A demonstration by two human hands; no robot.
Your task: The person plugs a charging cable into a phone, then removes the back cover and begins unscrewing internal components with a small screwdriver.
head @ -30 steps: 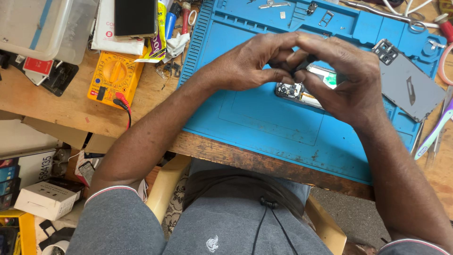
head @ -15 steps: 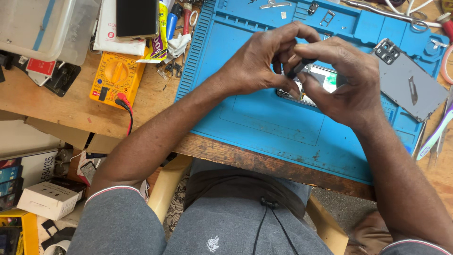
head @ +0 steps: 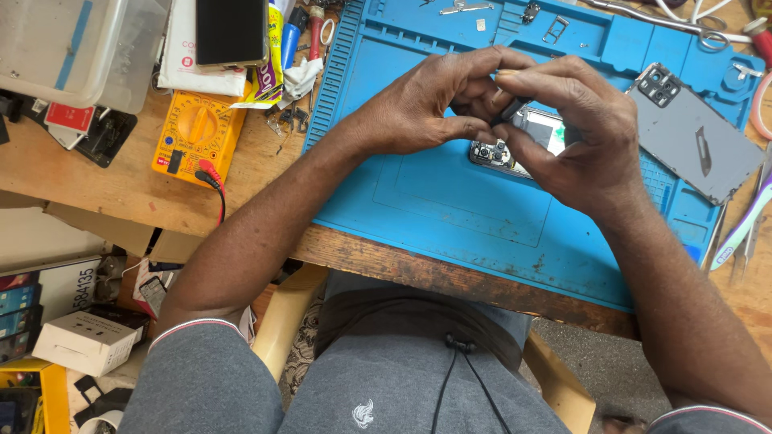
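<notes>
An opened phone [head: 515, 145] with its inner parts and camera module showing lies on the blue work mat [head: 450, 217]. My left hand [head: 418, 112] and my right hand [head: 575, 133] meet above it, fingertips pinched together on a small dark part [head: 508, 108] that the fingers mostly hide. The grey back cover of the phone [head: 691, 137], with its camera cut-outs, lies to the right on the mat.
A yellow multimeter [head: 197, 133] with a red lead sits left of the mat on the wooden bench. A black phone [head: 232, 30] rests on white papers behind it. Tweezers and small tools [head: 744, 229] lie at the right edge. Boxes [head: 84, 341] stand on the floor at left.
Both hands have stayed over the opened phone. The fingertips have shifted slightly and pinch closer together on the small part.
</notes>
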